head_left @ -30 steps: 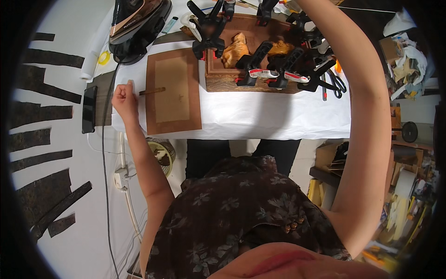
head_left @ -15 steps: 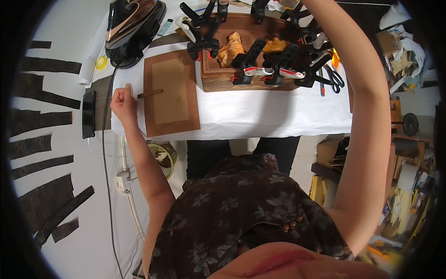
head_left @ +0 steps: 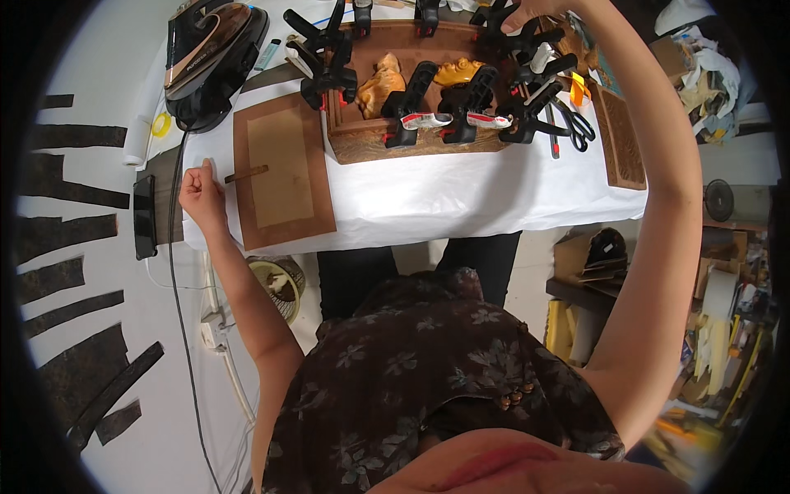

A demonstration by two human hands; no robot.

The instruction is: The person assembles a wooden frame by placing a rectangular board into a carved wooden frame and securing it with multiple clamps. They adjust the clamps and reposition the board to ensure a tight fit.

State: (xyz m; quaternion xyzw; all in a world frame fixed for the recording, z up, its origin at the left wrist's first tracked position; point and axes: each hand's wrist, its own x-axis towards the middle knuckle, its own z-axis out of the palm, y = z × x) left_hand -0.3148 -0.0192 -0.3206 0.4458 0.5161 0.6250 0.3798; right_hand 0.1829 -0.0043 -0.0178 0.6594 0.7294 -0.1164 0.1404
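Observation:
My left hand rests at the left edge of the white-covered table, fingers curled and thumb up; whatever they hold, if anything, is hidden. Beside it lies a flat brown panel with a paler centre and a small dark strip across it. At the top edge my right hand is partly cut off, a finger reaching down by a black clamp; its grip cannot be made out. Several black spring clamps ring a brown wooden frame. Two carved golden-brown pieces, one pale and one yellower, sit inside it.
A steam iron stands at the back left with its cord trailing down. A dark phone lies near the left edge. Black scissors and a carved wooden strip lie at the right. A waste basket stands below the table.
The whole view has shifted slightly, so the table things sit further left. More of my right hand shows by the clamps at the top. The carved strip at the right shows more.

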